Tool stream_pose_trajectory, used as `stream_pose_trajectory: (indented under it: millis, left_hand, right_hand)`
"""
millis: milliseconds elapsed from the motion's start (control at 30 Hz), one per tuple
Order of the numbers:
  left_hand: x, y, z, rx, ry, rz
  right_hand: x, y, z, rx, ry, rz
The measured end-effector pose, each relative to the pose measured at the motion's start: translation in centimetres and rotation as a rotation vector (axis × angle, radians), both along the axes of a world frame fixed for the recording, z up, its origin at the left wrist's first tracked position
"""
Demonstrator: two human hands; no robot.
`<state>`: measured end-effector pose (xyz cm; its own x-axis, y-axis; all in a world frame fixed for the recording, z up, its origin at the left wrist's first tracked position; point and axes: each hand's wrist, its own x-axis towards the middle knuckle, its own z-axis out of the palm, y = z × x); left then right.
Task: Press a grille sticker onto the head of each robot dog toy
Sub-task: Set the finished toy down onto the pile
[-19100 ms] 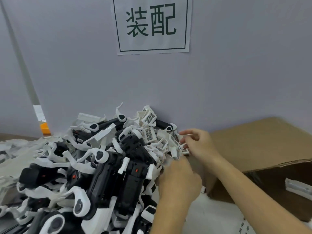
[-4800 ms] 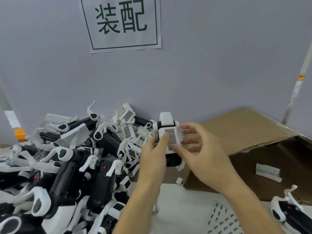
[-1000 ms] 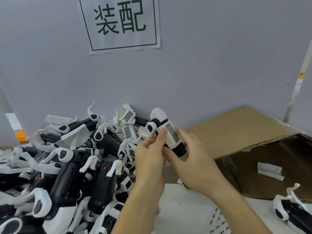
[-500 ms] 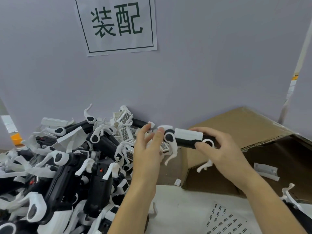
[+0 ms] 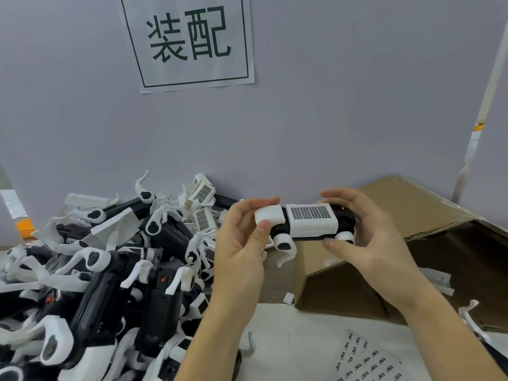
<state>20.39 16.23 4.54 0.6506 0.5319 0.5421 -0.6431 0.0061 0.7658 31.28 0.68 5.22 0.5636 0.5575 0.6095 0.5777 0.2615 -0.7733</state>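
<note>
A pale tabletop [image 5: 288, 339] runs up to the far wall. A heap of black-and-white robot dog toys [image 5: 104, 270] covers its left side, from the near edge back to the wall. On the right lies an open cardboard box [image 5: 343, 284] tipped on its side, and a sticker sheet [image 5: 365, 361] lies flat near its front, at the near right.

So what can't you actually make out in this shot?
- Sticker sheet, head view: bottom edge cuts it off; print too small to read.
- Toy dog, head view: ends covered by left hand and right hand.
- Cardboard box, head view: interior dark, contents unclear.
</note>
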Motion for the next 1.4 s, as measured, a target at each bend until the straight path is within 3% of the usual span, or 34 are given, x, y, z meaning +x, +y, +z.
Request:
stream_pose_trajectory:
  millis: [233,300,433,533,667,900,1000,1100,1167,1300,1400]
  left_hand:
    - [-0.2,-0.1,0.2,0.016,-0.046,-0.018]
    - [-0.7,-0.3,0.6,0.047,-0.014,0.033]
    - [-1.5,-0.7,1.7,0.152,0.016,0.095]
    - [-1.7,-1.2,2.3,0.24,0.009,0.092]
    - [-1.9,-1.4,2.5,0.285,0.001,0.113]
    - [-1.7,-1.2,2.5,0.238,0.027,0.131]
    - [-1.5,-0.8,2.3,0.155,0.077,0.107]
    - [-1.3,-0.7,1.9,0.044,0.209,0.072]
    - [-1.0,-0.7,1.6,-0.025,0.268,0.095]
    - [-0.6,0.0,1.3,-0.132,0.23,0.276]
    - [-0.7,0.8,1.2,-0.092,0.242,0.393]
  right_hand:
    - [0.0,0.0,0.4,0.059,-0.028,-0.013]
    - [0.1,0.1,0.4,0.085,0.073,0.03]
    - [0.3,0.4,0.1,0.188,0.499,0.186]
    - [0.3,0.5,-0.1,0.121,0.68,0.257]
    - [-0.2,0.9,-0.1,0.073,0.799,0.403]
    - [-0.5,1.4,-0.1,0.103,0.806,0.345]
    - [-0.8,1.6,0.4,0.212,0.659,0.065]
    - [-1.4,1.5,0.9,0.171,0.267,-0.256]
    - [-1.9,1.6,1.1,0.115,0.094,-0.282]
    - [-2.3,1.7,1.2,-0.112,0.027,-0.177]
    - [-2.5,1.6,1.4,-0.306,-0.185,-0.233]
